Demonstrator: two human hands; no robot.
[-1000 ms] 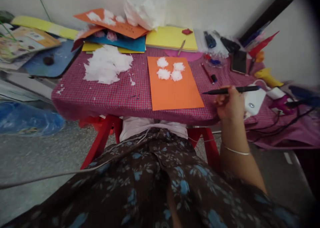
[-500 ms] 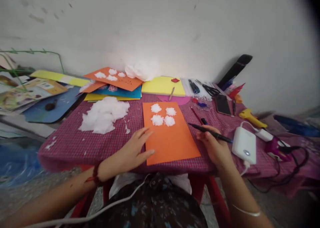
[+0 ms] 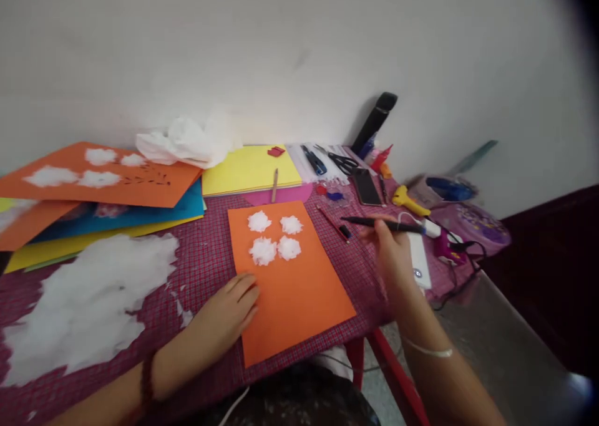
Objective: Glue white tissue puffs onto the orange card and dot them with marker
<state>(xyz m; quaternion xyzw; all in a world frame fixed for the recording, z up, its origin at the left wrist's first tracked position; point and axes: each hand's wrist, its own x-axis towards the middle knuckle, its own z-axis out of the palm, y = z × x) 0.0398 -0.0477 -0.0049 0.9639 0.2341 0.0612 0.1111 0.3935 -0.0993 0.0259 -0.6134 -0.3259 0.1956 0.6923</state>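
Observation:
An orange sheet of paper (image 3: pixel 290 307) lies before me on the checked tablecloth, with several fluffy white cotton tufts (image 3: pixel 262 251) grouped on its upper part. My left hand (image 3: pixel 229 310) rests flat on the sheet's left edge, its fingers extended and close together. To the right of the sheet, my right hand (image 3: pixel 392 251) grips a black pen (image 3: pixel 358 220) between thumb and fingers. The pen is held nearly level above the cloth, its tip pointing left. Below it on the table are a red pencil (image 3: pixel 330 220) and a small black cap (image 3: pixel 345 231).
A large heap of cotton (image 3: pixel 93 301) spreads over the left side. Behind it are stacked coloured sheets (image 3: pixel 159 192) and crumpled white material (image 3: pixel 182 142). Scissors (image 3: pixel 344 163), a phone (image 3: pixel 366 187), a yellow glue gun (image 3: pixel 409 200) and a white power bank (image 3: pixel 420 261) lie to the right.
My view has swung right, so the table appears further left. My left hand has come down onto the sheet's left edge, fingers drawn together. My right hand still holds the pen, now more level.

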